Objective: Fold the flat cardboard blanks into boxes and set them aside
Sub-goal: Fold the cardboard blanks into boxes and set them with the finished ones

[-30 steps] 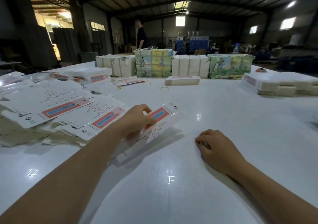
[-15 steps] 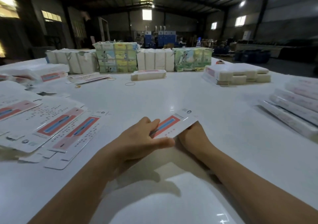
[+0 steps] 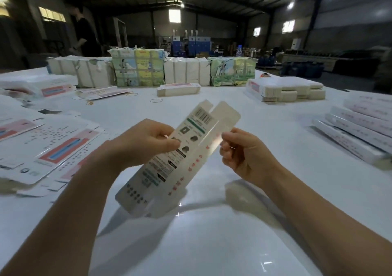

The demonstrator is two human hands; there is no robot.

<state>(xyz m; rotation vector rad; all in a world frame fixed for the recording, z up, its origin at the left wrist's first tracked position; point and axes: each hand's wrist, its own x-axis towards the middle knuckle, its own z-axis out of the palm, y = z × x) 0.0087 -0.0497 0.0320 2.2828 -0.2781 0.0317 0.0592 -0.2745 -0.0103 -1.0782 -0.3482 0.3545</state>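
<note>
A long white cardboard blank (image 3: 180, 161) with a barcode and printed text is held tilted above the white table (image 3: 212, 244), its near end close to the surface. My left hand (image 3: 146, 142) grips its left edge, thumb on the printed face. My right hand (image 3: 241, 154) pinches its right edge. The blank looks partly opened, with its end flaps pointing away from me. A spread of flat blanks (image 3: 53, 148) with red and blue bars lies at the left. Folded boxes (image 3: 358, 131) lie stacked at the right edge.
Wrapped bundles (image 3: 137, 67) line the table's far side, with one folded box (image 3: 178, 89) in front of them. A stack of white blanks (image 3: 286, 89) sits at the far right. Rubber bands (image 3: 156, 100) lie on the table. A person (image 3: 84, 36) stands beyond, at the left.
The blank has been lifted off the table and turned over, so its barcode side now faces me. Both hands rose with it and now hold it by its edges.
</note>
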